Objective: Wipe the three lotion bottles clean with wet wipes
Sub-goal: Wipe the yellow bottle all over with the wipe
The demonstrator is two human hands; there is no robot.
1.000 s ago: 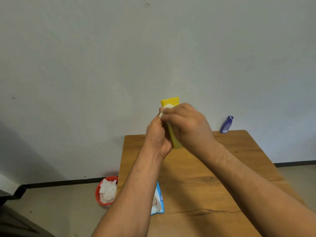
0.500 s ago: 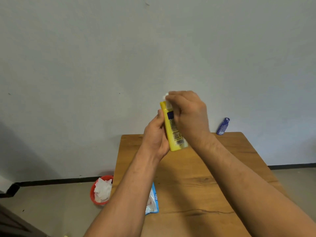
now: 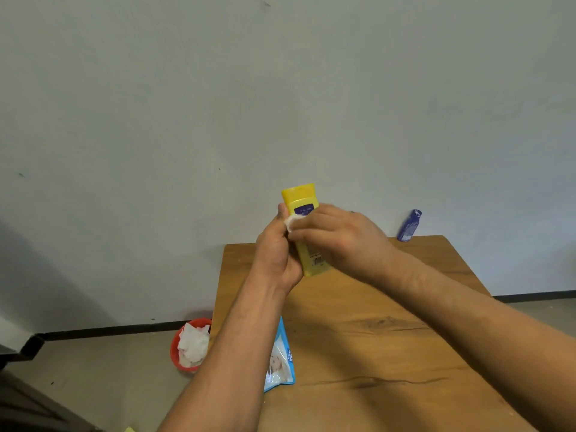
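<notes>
A pale grey painted wall [image 3: 280, 88] is seen behind a rectangular brown wooden table [image 3: 374, 338], whose far edge is set against it. A beige floor [image 3: 109, 369] is seen to the left of the table, edged by a black skirting strip [image 3: 124, 328] at the foot of the wall.

Two bare forearms are stretched out over the table, and the hands are brought together above its far edge. The left hand [image 3: 276, 254] is curled round the lower body of the bottle from the left, with the thumb laid up along the bottle's edge. The right hand [image 3: 339, 238] is bent over the bottle's front, and the wipe is pinched under its fingers.

A round red plastic bucket [image 3: 172, 350] is placed on the floor just beside the table's left edge, and crumpled white used wipes [image 3: 193, 344] are heaped in it. A flat blue plastic pack of wet wipes [image 3: 282, 363] is laid at the table's left edge, partly hidden by the left forearm.

The tall yellow plastic lotion bottle [image 3: 301, 199] is held nearly upright in the air over the table's far edge, flat end uppermost, a dark blue label showing. A small dark blue plastic bottle [image 3: 409, 226] is stood at the table's far right corner, by the wall. A small bunched white wet wipe [image 3: 292, 222] is pressed against the yellow bottle's left side, between the two hands.
</notes>
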